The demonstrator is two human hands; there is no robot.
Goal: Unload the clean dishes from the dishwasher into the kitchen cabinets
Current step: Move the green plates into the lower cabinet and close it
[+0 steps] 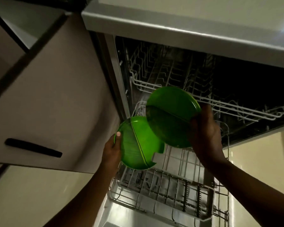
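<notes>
We hold one green plate in each hand above the pulled-out lower rack (169, 192) of the open dishwasher (170, 35). The left hand (112, 149) grips the lower green plate (138, 143) at its left rim, thumb curled over the edge onto the top face, the other fingers hidden beneath; the plate extends rightward and away from that hand, its face tilted toward us. The right hand (205, 130) grips the upper green plate (169, 115) at its right rim; we see the back of the hand and curled fingers, so the thumb contact is not visible. This plate extends leftward from the hand and lies above and partly in front of the lower plate, overlapping its upper right edge; we cannot tell whether the two touch. Governing relation: the plates meet between the hands, each hand on an outer rim, the upper plate nearer the right hand and higher. Both forearms come up from the lower frame, the right one steeper and reaching farther over the rack. The upper rack (203, 97) sits beyond the right hand. A cabinet door (52, 99) with a dark handle (34, 147) lies to the left of the left hand. Judgement: stacking the plates looks likely, and it calls for bringing the upper plate down squarely, faces parallel, before carrying toward a cabinet.
</notes>
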